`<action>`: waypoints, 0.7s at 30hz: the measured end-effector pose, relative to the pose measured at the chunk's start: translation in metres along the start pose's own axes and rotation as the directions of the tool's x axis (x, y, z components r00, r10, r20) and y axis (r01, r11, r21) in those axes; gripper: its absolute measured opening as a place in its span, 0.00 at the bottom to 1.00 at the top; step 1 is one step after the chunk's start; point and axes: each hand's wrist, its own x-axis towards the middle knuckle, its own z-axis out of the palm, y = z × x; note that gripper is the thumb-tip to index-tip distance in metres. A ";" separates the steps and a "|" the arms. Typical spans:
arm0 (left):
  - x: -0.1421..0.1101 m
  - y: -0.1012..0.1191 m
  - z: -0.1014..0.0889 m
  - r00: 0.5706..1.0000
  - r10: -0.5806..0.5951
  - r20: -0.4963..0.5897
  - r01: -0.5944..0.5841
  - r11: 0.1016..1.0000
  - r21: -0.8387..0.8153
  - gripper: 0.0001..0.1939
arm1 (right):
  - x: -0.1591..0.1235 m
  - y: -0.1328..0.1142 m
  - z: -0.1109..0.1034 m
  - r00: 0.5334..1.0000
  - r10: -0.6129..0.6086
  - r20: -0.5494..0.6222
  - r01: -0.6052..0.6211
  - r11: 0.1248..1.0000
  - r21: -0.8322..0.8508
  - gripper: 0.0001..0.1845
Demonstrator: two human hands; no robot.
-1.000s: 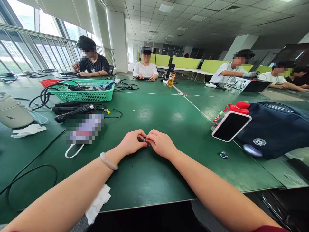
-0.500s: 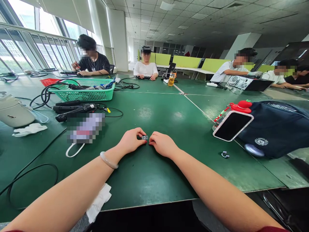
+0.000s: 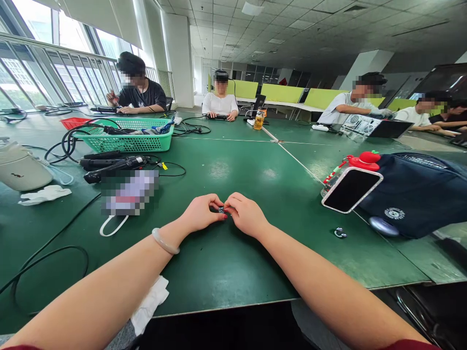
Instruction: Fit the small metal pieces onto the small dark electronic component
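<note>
Over the green table (image 3: 233, 272), my left hand (image 3: 199, 212) pinches a small dark piece with white markings (image 3: 221, 210) between thumb and fingers. My right hand (image 3: 247, 214) meets it from the right, its fingers bent and closed at the piece's right end. The fingertips of both hands touch or nearly touch, and they cover most of the piece. Its exact kind is too small to make out. A pale bangle (image 3: 166, 241) circles my left wrist.
To the left lie a blurred pouch (image 3: 133, 192), black tools with cables (image 3: 116, 167) and a green basket (image 3: 127, 141). On the right are a phone (image 3: 353, 190), a dark blue bag (image 3: 412, 194) and a small shiny object (image 3: 340, 233). Several people sit around the table.
My right hand has moved slightly left and up, closing the gap to my left fingertips. The small piece shows less between the fingers and appears turned. My left hand shifted slightly right.
</note>
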 end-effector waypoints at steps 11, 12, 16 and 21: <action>0.004 -0.011 -0.003 0.981 -0.124 -0.150 0.136 0.988 0.077 0.14 | -0.003 0.005 0.000 0.998 0.043 -0.036 -0.040 0.996 0.073 0.08; 0.004 -0.012 -0.004 0.975 -0.134 -0.176 0.154 0.982 0.105 0.14 | -0.003 0.005 0.002 0.999 0.044 -0.005 -0.044 0.998 0.053 0.07; 0.005 -0.013 -0.005 0.972 -0.152 -0.181 0.178 0.974 0.138 0.13 | -0.003 0.004 0.013 0.995 0.028 0.093 -0.026 0.999 -0.021 0.09; 0.005 -0.013 -0.004 0.972 -0.165 -0.167 0.188 0.973 0.131 0.12 | 0.000 0.003 0.016 0.994 0.012 0.112 -0.011 1.000 -0.008 0.07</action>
